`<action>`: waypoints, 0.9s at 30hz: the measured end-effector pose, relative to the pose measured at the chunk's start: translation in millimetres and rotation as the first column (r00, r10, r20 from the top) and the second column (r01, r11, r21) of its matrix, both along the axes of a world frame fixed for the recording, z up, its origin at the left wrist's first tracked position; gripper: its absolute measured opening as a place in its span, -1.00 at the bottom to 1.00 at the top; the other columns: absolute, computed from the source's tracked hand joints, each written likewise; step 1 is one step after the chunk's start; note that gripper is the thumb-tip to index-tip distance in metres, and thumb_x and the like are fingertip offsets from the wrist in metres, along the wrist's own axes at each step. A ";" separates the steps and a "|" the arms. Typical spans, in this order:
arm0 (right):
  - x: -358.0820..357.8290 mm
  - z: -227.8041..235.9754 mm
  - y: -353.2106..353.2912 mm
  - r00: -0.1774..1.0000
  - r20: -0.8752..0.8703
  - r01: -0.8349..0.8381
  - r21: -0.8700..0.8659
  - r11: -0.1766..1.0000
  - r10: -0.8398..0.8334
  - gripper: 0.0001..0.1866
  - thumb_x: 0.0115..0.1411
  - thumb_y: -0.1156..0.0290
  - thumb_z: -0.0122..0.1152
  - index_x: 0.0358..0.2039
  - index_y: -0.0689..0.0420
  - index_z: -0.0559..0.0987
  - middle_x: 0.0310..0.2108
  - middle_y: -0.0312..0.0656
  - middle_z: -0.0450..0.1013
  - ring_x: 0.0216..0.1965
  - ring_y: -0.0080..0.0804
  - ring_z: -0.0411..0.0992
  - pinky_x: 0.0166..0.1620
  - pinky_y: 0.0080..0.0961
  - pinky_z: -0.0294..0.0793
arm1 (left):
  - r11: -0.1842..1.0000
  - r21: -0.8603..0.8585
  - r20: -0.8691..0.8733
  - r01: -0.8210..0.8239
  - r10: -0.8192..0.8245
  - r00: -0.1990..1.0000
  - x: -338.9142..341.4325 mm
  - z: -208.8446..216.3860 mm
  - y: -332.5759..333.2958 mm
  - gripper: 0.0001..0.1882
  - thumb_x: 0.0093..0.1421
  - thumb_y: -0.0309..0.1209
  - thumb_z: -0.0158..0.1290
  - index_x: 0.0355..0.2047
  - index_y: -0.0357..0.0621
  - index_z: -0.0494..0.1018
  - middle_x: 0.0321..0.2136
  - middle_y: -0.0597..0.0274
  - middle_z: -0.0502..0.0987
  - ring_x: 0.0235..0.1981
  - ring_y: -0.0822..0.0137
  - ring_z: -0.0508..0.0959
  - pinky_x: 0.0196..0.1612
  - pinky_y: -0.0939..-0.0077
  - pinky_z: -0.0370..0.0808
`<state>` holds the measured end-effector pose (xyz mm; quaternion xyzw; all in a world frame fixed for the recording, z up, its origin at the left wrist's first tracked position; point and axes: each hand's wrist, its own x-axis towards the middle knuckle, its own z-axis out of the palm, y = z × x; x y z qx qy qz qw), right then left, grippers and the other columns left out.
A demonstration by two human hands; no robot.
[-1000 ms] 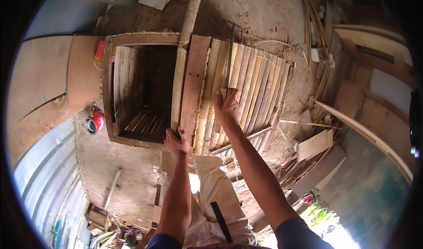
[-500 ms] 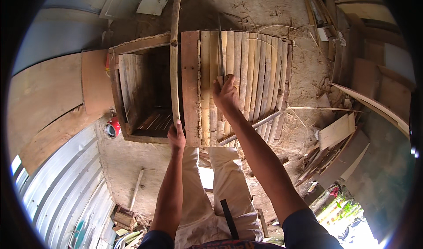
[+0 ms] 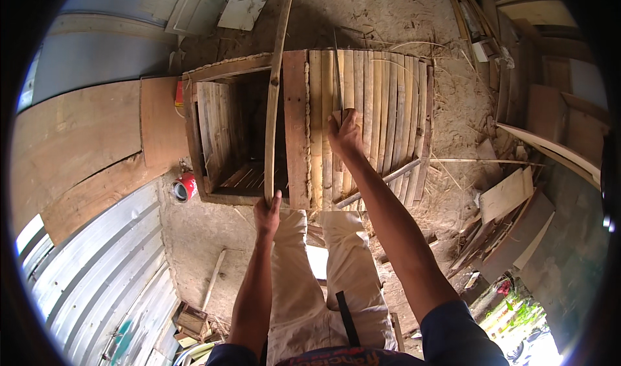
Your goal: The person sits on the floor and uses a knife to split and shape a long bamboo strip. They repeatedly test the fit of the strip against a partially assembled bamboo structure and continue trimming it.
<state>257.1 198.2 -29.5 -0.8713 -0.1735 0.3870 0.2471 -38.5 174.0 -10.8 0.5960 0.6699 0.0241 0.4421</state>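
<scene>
Sandy ground (image 3: 213, 236) bounded by corrugated metal sheets (image 3: 97, 269) carries a wooden crate (image 3: 226, 139) partly covered with bamboo slats (image 3: 381, 113); a red tin can (image 3: 184, 187) lies just beside its corner, and loose planks (image 3: 511, 204) lie at the right. Left hand (image 3: 267, 215) closed around a long bamboo strip (image 3: 274, 88) lying across the crate's open half. Right hand (image 3: 344, 133) pressed on the slats, fingers curled at a thin upright blade (image 3: 337, 75); grip unclear.
</scene>
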 end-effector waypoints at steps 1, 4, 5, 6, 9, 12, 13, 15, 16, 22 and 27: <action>-0.2 1.6 -0.4 1.000 0.013 -0.002 0.017 1.000 0.002 -0.30 0.30 -0.06 -0.02 0.17 0.24 0.08 -0.32 0.34 0.50 -0.29 0.31 0.53 -0.30 0.07 0.54 | 0.998 0.069 -0.013 0.008 -0.007 1.000 -3.8 5.5 -6.5 -0.39 0.17 0.09 0.18 -0.50 -0.36 0.43 -0.67 -0.11 0.43 -0.64 -0.01 0.44 -0.50 0.14 0.37; -1.5 2.9 -2.1 1.000 0.025 -0.002 0.048 0.999 0.001 -0.44 0.30 0.04 0.02 0.06 0.20 0.13 -0.41 0.27 0.50 -0.40 0.20 0.56 -0.39 0.01 0.55 | 0.990 0.140 -0.159 0.007 0.016 0.987 -13.7 15.6 -14.5 -0.38 0.13 0.11 0.21 -0.51 -0.33 0.41 -0.60 -0.18 0.50 -0.57 -0.11 0.52 -0.47 0.09 0.41; -2.2 1.6 -3.3 0.999 0.045 0.000 0.093 0.996 -0.004 -0.46 0.29 0.05 0.03 0.05 0.18 0.14 -0.41 0.27 0.51 -0.41 0.20 0.55 -0.39 0.01 0.55 | 0.989 0.146 -0.147 0.011 0.010 0.989 -16.5 16.7 -14.6 -0.39 0.15 0.11 0.19 -0.50 -0.32 0.41 -0.59 -0.18 0.50 -0.56 -0.13 0.53 -0.47 0.08 0.41; -3.4 -0.9 -4.4 0.997 0.077 -0.008 0.142 0.990 -0.003 -0.47 0.29 0.06 0.04 0.05 0.17 0.15 -0.41 0.26 0.51 -0.41 0.20 0.55 -0.39 0.00 0.54 | 0.991 0.136 -0.157 0.003 0.019 0.987 -18.2 16.3 -13.8 -0.39 0.16 0.11 0.17 -0.49 -0.31 0.41 -0.58 -0.18 0.51 -0.55 -0.15 0.53 -0.46 0.06 0.41; -7.3 -13.6 -7.6 0.994 0.086 0.037 0.266 0.963 -0.062 -0.54 0.28 0.12 0.07 0.01 0.12 0.18 -0.42 0.25 0.51 -0.43 0.22 0.54 -0.39 -0.02 0.52 | 0.989 0.148 -0.117 -0.026 0.044 0.992 -17.2 8.0 -9.5 -0.42 0.23 0.09 0.10 -0.43 -0.30 0.41 -0.56 -0.19 0.53 -0.52 -0.19 0.55 -0.45 0.04 0.43; -8.3 -28.5 -10.3 0.990 0.121 0.033 0.268 0.963 -0.067 -0.53 0.28 0.13 0.09 0.00 0.13 0.18 -0.38 0.26 0.52 -0.39 0.24 0.54 -0.35 0.01 0.53 | 0.975 0.211 -0.038 -0.064 0.073 0.997 -2.9 -8.1 -3.4 -0.45 0.28 0.07 0.06 -0.34 -0.30 0.43 -0.55 -0.17 0.51 -0.52 -0.10 0.52 -0.43 0.08 0.43; -8.1 -32.8 -10.7 0.992 0.095 0.055 0.273 0.961 -0.084 -0.52 0.27 0.12 0.10 0.00 0.13 0.18 -0.36 0.27 0.52 -0.37 0.25 0.54 -0.34 0.02 0.53 | 0.974 0.209 -0.027 -0.092 0.100 0.995 5.6 -15.3 -0.2 -0.46 0.29 0.06 0.04 -0.31 -0.31 0.44 -0.55 -0.15 0.49 -0.53 -0.05 0.51 -0.43 0.11 0.43; -8.5 -39.4 -11.0 0.993 0.045 0.091 0.278 0.956 -0.107 -0.50 0.27 0.11 0.11 0.01 0.14 0.18 -0.32 0.28 0.52 -0.32 0.26 0.55 -0.30 0.03 0.53 | 0.954 0.287 0.034 -0.090 0.084 0.996 27.0 -32.4 12.3 -0.49 0.29 0.04 0.05 -0.30 -0.27 0.45 -0.52 -0.19 0.52 -0.49 -0.10 0.54 -0.41 0.12 0.45; -7.6 -41.2 -12.0 0.992 0.072 0.087 0.254 0.963 -0.108 -0.46 0.27 0.05 0.11 0.03 0.16 0.19 -0.28 0.30 0.52 -0.23 0.29 0.53 -0.22 0.08 0.52 | 0.949 0.303 0.056 -0.087 0.073 0.996 36.4 -39.5 19.4 -0.50 0.30 0.03 0.05 -0.30 -0.27 0.45 -0.50 -0.21 0.52 -0.48 -0.12 0.55 -0.40 0.12 0.46; -8.6 -43.6 -13.0 0.989 0.103 0.091 0.124 0.988 -0.104 -0.39 0.26 -0.04 0.08 0.07 0.18 0.22 -0.22 0.31 0.52 -0.14 0.35 0.49 -0.11 0.15 0.47 | 0.958 0.228 0.238 -0.176 0.121 0.964 64.7 -58.7 33.8 -0.51 0.30 0.01 0.04 -0.34 -0.27 0.40 -0.50 -0.20 0.51 -0.46 -0.21 0.54 -0.42 0.13 0.46; -10.7 -47.9 -14.6 0.977 -0.027 0.211 0.249 0.945 -0.211 -0.47 0.27 0.03 0.10 0.01 0.17 0.24 -0.35 0.17 0.55 -0.37 0.05 0.60 -0.28 -0.05 0.56 | 0.956 0.288 0.337 -0.055 -0.048 0.940 50.6 -88.7 17.5 -0.57 0.33 -0.06 0.02 -0.20 -0.26 0.39 -0.42 -0.30 0.47 -0.39 -0.20 0.49 -0.33 0.14 0.47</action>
